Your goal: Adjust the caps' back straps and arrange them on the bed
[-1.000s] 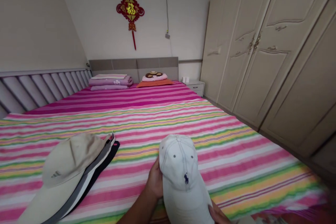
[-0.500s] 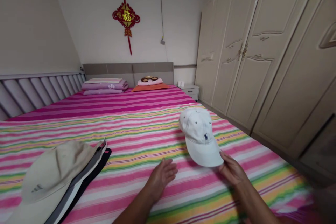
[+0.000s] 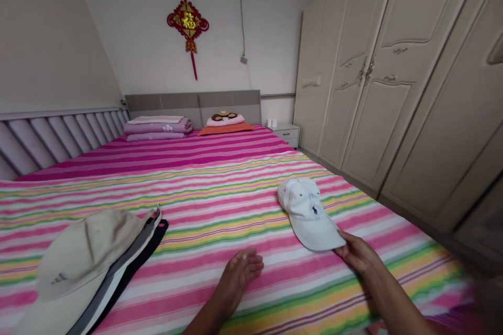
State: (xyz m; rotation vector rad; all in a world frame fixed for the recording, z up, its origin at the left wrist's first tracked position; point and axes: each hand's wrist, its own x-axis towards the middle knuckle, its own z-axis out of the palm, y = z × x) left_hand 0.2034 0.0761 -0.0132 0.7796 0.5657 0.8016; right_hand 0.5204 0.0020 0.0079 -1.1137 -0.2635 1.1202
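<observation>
Hands (image 3: 359, 255): right gripping white cap (image 3: 310, 214) | striped bedspread (image 3: 220, 204) beneath | wardrobe (image 3: 408, 94) alongside

The bed (image 3: 188, 267) bears stacked caps (image 3: 88, 254), a white cap (image 3: 308, 214), folded bedding (image 3: 153, 129).

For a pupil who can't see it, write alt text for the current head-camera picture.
A person's right hand holds a white baseball cap by its brim; the left hand is open and empty. To the left, more caps lie stacked on a striped bedspread, a beige cap on top.
</observation>
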